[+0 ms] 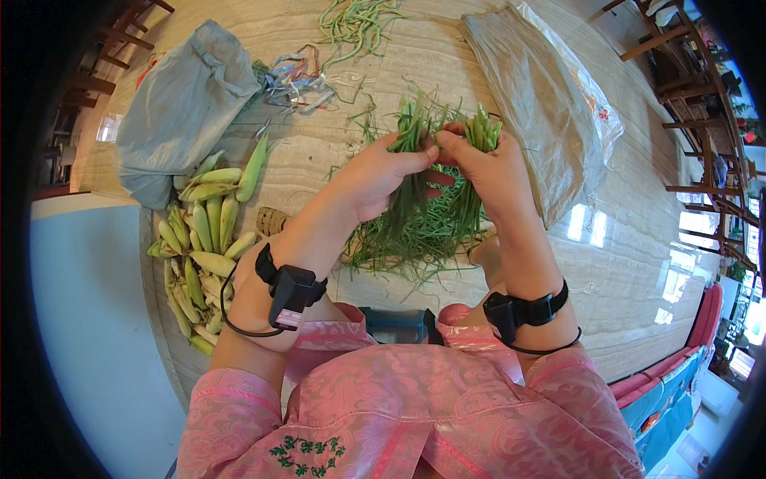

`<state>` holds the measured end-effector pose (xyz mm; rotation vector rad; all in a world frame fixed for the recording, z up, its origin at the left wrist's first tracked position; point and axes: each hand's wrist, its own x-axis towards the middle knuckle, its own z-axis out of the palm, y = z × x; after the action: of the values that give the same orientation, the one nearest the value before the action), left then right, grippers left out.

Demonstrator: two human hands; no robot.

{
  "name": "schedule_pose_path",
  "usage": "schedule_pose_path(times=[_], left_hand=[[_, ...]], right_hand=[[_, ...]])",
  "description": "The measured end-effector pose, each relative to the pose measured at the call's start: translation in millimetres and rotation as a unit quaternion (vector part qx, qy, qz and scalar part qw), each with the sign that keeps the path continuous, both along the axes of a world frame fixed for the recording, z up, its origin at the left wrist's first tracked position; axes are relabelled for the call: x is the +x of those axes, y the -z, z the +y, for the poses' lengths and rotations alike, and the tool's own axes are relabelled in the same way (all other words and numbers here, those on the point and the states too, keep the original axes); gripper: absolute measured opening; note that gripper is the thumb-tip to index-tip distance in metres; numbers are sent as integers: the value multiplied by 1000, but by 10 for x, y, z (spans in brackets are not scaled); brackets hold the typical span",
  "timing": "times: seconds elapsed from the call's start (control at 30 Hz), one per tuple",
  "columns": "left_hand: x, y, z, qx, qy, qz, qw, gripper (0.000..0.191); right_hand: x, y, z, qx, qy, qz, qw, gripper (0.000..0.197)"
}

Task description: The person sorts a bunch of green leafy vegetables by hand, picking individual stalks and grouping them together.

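Note:
My left hand (389,170) is closed around a bundle of long green leafy stalks (409,129), their tops poking up above my fingers and their leaves hanging below. A second bundle of green stalks (482,129), with pale cut-looking ends upward, is gripped in my right hand (488,164). The fingers of both hands meet between the two bundles; whether they pinch a single stalk there is too small to tell. Under my hands a loose heap of the same thin green leaves (413,239) spreads over the tiled floor.
Many ears of corn in husks (206,224) lie at left beside a grey sack (185,114). Tangled plastic strips (299,78) and long green beans (359,27) are farther ahead. A flat woven sack (532,108) lies at right. Wooden furniture (706,120) lines the far right.

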<state>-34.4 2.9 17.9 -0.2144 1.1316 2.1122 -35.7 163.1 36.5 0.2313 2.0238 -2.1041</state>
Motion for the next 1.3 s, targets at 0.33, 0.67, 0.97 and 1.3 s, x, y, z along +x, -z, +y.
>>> schedule_pose_path(times=[0.33, 0.67, 0.97, 1.3], left_hand=[[15, 2, 8, -39, -55, 9, 998, 15], [-1, 23, -2, -40, -45, -12, 998, 13], [-10, -33, -5, -29, -38, -15, 999, 16], [-27, -1, -50, -8, -18, -35, 999, 16]], right_hand=[[-8, -5, 6, 106, -41, 48, 992, 16], [35, -29, -15, 235, -80, 146, 957, 14], [-72, 53, 130, 231, 63, 122, 963, 21], [-224, 58, 375, 173, 163, 5, 971, 25]])
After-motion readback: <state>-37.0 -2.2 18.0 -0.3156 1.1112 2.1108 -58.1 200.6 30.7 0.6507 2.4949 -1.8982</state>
